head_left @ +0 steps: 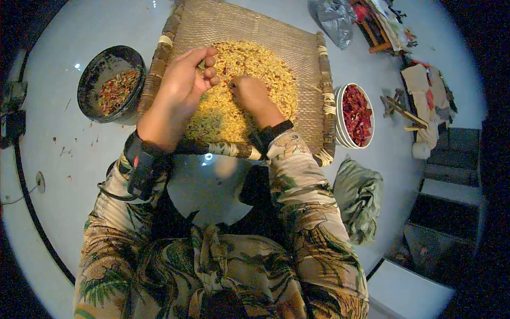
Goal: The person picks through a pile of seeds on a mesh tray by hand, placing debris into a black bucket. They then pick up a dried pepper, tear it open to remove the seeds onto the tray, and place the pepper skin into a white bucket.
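Note:
A heap of yellow seeds [265, 58], flecked with dark red bits, lies on a woven tray [297, 48] with a wrapped wooden frame. Over the heap's left side is my left hand [183, 77], raised, its fingers curled in toward the palm; what they hold, if anything, is hidden. My right hand [254, 97] is lowered to the middle of the heap, knuckles up and fingertips pinched together close to the seeds. I cannot make out what is between those fingertips.
Left of the tray stands a black bucket [87, 93] with reddish-brown scraps inside. To the right is a white bucket [340, 125] of dried red chillies [357, 114]. A crumpled green sack [358, 196], a grey plastic bag [334, 21] and steps [449, 170] are also on the right.

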Demonstrator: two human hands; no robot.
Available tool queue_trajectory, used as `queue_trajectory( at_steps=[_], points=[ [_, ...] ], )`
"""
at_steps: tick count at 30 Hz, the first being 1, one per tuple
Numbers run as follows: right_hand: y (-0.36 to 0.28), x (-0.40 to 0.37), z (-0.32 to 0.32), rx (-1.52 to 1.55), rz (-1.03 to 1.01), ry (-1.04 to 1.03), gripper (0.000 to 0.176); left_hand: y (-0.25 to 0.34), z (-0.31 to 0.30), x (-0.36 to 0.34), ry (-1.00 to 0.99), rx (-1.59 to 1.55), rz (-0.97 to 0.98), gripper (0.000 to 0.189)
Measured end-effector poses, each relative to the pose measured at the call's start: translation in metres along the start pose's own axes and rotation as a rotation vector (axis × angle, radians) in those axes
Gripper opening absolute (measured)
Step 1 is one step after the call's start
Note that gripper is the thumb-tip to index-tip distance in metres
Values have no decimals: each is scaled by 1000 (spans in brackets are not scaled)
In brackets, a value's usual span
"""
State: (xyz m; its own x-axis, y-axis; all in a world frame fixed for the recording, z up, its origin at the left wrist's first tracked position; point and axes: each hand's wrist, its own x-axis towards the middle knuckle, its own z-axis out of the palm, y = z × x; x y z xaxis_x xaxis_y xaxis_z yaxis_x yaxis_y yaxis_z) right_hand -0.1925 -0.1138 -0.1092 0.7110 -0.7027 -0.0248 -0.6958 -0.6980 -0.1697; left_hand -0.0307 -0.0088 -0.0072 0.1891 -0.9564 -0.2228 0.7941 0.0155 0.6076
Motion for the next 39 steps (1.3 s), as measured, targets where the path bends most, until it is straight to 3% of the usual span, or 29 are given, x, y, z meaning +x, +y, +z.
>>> queue_trajectory(
  at_steps=[6,9,12,19,22,25,35,38,39],
  points=[
    [2,3,7,-51,-24,-10,16,1,0,0,0,-3,5,16],
    [2,-2,-3,84,94,-29,19,2,0,-1,-1,-11,5,16],
    [9,-4,-11,282,95,132,21,3,3,-3,21,-7,2,15],
    [24,4,-31,1128,293,-226,15,2,8,-5,76,2,3,15],
    [13,-4,-51,1434,362,-223,14,0,4,-4,40,-4,-4,15],
    [13,-7,-59,1536,381,-230,12,-2,-1,-1,5,-6,-10,16],
    [12,-12,-71,1395,301,-149,14,-9,-2,-3,9,44,-31,17],
    [2,-13,-84,1378,250,-89,16,-16,4,-14,-58,290,57,20],
    [-4,-14,-91,1374,224,-76,16,-18,0,-10,-54,177,-18,23]
  ],
)
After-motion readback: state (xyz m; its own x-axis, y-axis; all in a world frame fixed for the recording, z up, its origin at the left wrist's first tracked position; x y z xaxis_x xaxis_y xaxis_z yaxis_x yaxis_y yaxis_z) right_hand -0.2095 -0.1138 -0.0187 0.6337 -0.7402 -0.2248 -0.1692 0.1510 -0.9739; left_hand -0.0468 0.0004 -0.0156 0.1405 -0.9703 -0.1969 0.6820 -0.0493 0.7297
